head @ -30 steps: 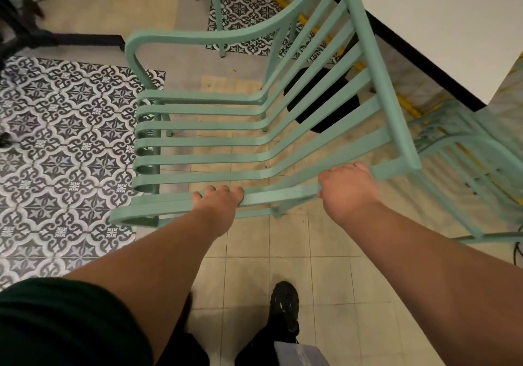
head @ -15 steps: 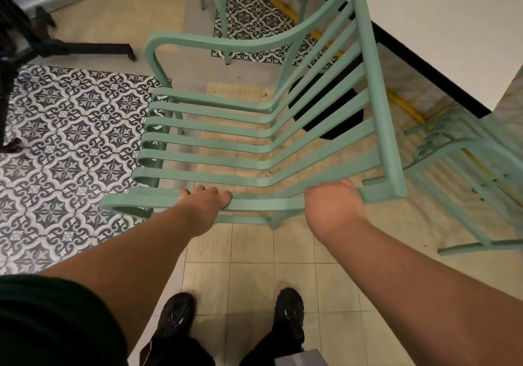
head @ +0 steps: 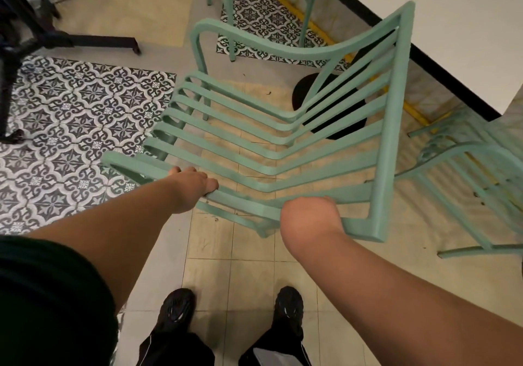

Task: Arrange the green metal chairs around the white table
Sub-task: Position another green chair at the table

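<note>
The fingers (head: 211,185) of the left hand (head: 192,185) curl down over the nearest bar of the green chair (head: 283,145), gripping it on the seat side with the knuckles on top. The right hand (head: 308,218) grips the same near bar further right, close to the corner where it meets the top rail of the chair's back. Only the heel and back of this hand show, and its fingers are hidden behind it, wrapped round the bar. The chair sits between the person and the white table (head: 467,31), with its slatted seat to the left and its slatted back rising to the right, the top rail near the table's black edge. Whether its feet touch the floor cannot be told. A second green chair (head: 469,164) stands to the right by the table's near corner, and a third green chair (head: 226,3) is at the far side by a yellow strip (head: 294,9) on the floor. Through the slats shows a round black base (head: 334,116). Patterned tiles (head: 70,111) cover the floor on the left, where black stand legs (head: 93,40) reach in. Two black shoes (head: 175,309) stand on plain tiles at the near edge.
</note>
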`<control>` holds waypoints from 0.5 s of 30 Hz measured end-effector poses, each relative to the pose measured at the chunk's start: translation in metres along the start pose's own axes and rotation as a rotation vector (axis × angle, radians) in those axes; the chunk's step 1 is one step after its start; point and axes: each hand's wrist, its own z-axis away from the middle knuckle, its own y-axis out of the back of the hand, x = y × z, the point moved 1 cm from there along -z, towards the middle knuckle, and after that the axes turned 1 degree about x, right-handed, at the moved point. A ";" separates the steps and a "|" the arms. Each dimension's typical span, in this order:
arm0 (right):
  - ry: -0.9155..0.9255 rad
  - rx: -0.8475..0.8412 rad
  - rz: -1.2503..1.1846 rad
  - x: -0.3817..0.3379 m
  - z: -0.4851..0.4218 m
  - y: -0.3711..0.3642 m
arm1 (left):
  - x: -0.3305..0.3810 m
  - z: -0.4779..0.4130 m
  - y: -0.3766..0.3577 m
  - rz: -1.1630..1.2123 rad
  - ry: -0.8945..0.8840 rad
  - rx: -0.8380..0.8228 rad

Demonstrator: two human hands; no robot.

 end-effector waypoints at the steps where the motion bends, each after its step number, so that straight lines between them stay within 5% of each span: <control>1: -0.001 0.009 0.000 -0.002 -0.001 0.000 | -0.002 0.000 0.002 0.000 0.004 0.001; 9: 0.010 -0.034 -0.090 -0.005 0.008 0.011 | 0.027 0.020 0.003 0.000 0.181 0.051; 15: 0.050 0.130 -0.328 0.032 0.023 0.048 | 0.095 0.044 0.027 0.280 0.048 0.039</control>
